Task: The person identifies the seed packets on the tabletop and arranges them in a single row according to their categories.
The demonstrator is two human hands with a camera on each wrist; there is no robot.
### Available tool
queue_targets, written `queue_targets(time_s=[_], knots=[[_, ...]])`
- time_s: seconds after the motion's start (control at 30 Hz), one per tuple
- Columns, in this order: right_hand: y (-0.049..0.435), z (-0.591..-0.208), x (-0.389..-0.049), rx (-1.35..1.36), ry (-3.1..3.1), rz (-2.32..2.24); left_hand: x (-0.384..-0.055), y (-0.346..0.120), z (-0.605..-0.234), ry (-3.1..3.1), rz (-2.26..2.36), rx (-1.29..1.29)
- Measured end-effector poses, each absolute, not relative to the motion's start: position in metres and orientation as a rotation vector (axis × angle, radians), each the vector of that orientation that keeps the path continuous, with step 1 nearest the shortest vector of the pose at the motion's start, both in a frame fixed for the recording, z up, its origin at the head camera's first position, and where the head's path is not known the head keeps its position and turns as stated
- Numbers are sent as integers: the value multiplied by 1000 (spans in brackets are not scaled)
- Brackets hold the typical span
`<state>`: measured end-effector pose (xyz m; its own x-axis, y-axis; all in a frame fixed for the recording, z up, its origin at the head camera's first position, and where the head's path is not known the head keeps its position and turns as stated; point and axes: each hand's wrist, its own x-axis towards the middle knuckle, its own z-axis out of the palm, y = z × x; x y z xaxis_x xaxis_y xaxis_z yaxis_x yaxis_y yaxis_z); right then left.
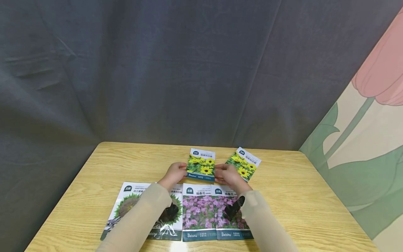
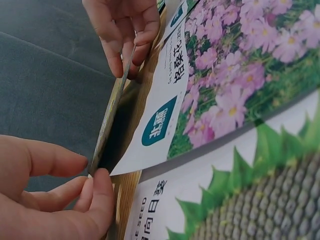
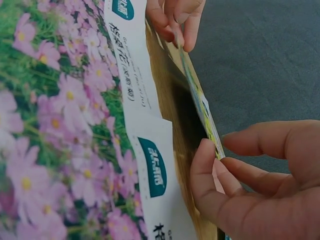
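Note:
Between both hands is a seed packet [image 1: 201, 165] with yellow daisy-like flowers, its face toward the head camera. My left hand [image 1: 175, 174] pinches its left edge, and my right hand [image 1: 230, 176] pinches the right edge. Seen nearly edge-on in the left wrist view, the packet [image 2: 111, 107] spans the gap from the left fingers to the right hand [image 2: 125, 32]. In the right wrist view the right thumb and fingers [image 3: 205, 172] hold its near side. Another yellow-flower packet [image 1: 245, 163] lies tilted on the table behind the right hand, partly hidden by it.
Two pink-flower packets [image 1: 199, 213] lie side by side in the front row on the wooden table [image 1: 299, 210]. To their left are sunflower-head packets [image 1: 126, 206], partly under the left forearm. A dark curtain [image 1: 189, 70] hangs behind the table; a tulip-patterned wall [image 1: 362, 157] stands at right.

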<state>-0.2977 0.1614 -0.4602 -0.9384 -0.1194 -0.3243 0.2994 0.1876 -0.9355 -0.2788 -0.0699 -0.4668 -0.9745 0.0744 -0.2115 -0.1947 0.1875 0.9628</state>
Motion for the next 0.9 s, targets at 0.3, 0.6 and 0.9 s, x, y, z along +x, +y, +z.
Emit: queue_targets(time_s=[0.3,0.6,0.9], knots=[[165,-463,-295,110,2232,-1774,-278,-72,-466,2229,1899,-110],[171,-456,-287,65,2400,-1733,-269,-68,-462,2198,1977,-57],[180,-444,-269,-9,2551,-1630,-257,-60,-456,2257,1955,30]])
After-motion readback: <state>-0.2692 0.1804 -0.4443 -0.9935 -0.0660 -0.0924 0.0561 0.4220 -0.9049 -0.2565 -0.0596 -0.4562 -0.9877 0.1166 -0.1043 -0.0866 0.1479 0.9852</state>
